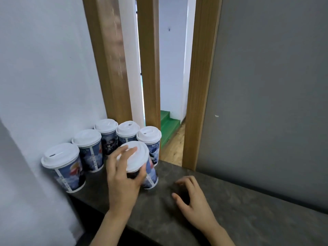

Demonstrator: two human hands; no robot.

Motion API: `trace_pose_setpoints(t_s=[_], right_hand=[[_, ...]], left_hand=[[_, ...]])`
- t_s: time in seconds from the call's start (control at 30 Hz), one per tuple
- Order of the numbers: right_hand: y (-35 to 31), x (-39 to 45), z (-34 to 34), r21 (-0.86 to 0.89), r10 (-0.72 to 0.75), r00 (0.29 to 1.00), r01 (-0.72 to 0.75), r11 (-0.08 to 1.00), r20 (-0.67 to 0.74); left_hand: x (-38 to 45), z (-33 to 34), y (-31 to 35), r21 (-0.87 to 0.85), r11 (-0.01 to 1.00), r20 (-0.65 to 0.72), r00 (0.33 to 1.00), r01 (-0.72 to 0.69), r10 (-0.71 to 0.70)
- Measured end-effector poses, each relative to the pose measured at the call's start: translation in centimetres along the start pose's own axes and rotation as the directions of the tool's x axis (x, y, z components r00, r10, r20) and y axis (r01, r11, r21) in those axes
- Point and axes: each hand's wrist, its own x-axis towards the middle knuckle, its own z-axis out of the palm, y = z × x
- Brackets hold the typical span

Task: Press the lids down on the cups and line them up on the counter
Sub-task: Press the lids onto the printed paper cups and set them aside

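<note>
Head view: looking down at a dark stone-look worktop (230, 219) tucked into a corner, with six lidded paper cups sitting on it.
Left hand (124, 176): it's grasping the front cup (150, 176), fingers lying over the white lid (136, 157) and the thumb curling round the cup's side just under the rim.
Right hand (193, 199): not holding anything, fingers hanging loosely curled just over the worktop, a bit to the right of the front cup and not touching it.
Front cup: sitting near the middle of the worktop, tilting a little, out in front of the rest of the group.
Cups by the wall: three are running along the white wall (44, 77) on the left, the near-left cup (67, 173) closest to the camera, then the second cup (90, 153), then the far corner cup (107, 134).
Cups at the back: two more are standing behind the front cup, the back middle cup (126, 132) and the back right cup (150, 141), right near the worktop's far edge.
Lids: all six are wearing white sip lids and looking seated, though I can't tell how firmly.
Background: wooden door frames (200, 86) are standing behind the worktop, with a grey wall (275, 95) on the right and a green step (168, 125) showing through the gap.
</note>
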Motion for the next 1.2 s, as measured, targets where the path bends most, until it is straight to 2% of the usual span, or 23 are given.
trace_pose_setpoints(t_s=[0.07, 0.13, 0.27, 0.33, 0.4, 0.47, 0.57, 0.63, 0.73, 0.83, 0.93, 1.0, 1.07, 1.2], right_hand=[[-0.4, -0.4, -0.6, 0.271, 0.080, 0.994, -0.098, 0.958, 0.076], [-0.4, -0.7, -1.2, 0.484, 0.159, 0.978, -0.206, 0.850, 0.136], [0.1, -0.7, -2.0, 0.645, 0.242, 0.969, -0.213, 0.734, 0.045], [0.3, -0.7, -2.1, 0.649, 0.241, 0.970, -0.161, 0.744, -0.036], [0.7, -0.8, -2.0, 0.608, 0.227, 0.963, -0.095, 0.788, -0.143], [1.0, -0.8, -1.9, 0.499, 0.208, 0.941, -0.050, 0.865, -0.268], [1.0, -0.9, -1.3, 0.238, 0.087, 0.910, 0.013, 0.971, -0.405], [0.8, -1.2, -1.0, 0.175, 0.043, 0.922, 0.027, 0.984, -0.385], [0.4, -1.5, -1.1, 0.193, 0.002, 0.937, 0.069, 0.979, -0.350], [-0.1, -1.5, -2.0, 0.410, 0.127, 0.955, -0.006, 0.912, -0.267], [0.3, -1.3, -2.9, 0.668, 0.256, 0.966, -0.173, 0.723, -0.027], [0.7, -1.4, -3.1, 0.663, 0.252, 0.966, -0.225, 0.714, 0.056], [0.7, -1.6, -2.8, 0.589, 0.249, 0.968, -0.221, 0.777, 0.035], [0.9, -1.6, -1.8, 0.396, 0.215, 0.958, -0.126, 0.910, -0.188]], left_hand=[[-2.0, 1.8, 1.8, -0.219, 0.975, 0.044, 0.999, 0.038, -0.029], [-3.7, 3.7, 3.3, -0.359, 0.924, 0.088, 0.990, 0.132, -0.107], [-6.2, 6.6, 4.3, -0.407, 0.861, 0.121, 0.952, 0.306, -0.281], [-6.7, 7.3, 4.2, -0.372, 0.882, 0.159, 0.956, 0.289, -0.246], [-7.0, 7.5, 3.8, -0.325, 0.927, 0.193, 0.973, 0.187, -0.129], [-7.2, 7.7, 3.3, -0.312, 0.939, 0.219, 0.973, 0.145, -0.078], [-7.6, 8.1, 2.8, -0.419, 0.871, 0.227, 0.958, 0.257, -0.173], [-7.7, 8.2, 2.5, -0.463, 0.832, 0.218, 0.949, 0.306, -0.227], [-7.5, 8.2, 2.4, -0.462, 0.830, 0.178, 0.949, 0.314, -0.260], [-7.1, 8.1, 2.7, -0.417, 0.877, 0.109, 0.971, 0.240, -0.214], [-7.1, 8.2, 3.1, -0.426, 0.875, 0.125, 0.972, 0.232, -0.197], [-7.0, 8.0, 3.2, -0.403, 0.879, 0.141, 0.967, 0.254, -0.215], [-6.8, 7.9, 3.1, -0.344, 0.906, 0.175, 0.965, 0.247, -0.197], [-6.7, 7.7, 3.4, -0.309, 0.935, 0.266, 0.960, 0.175, -0.092]])
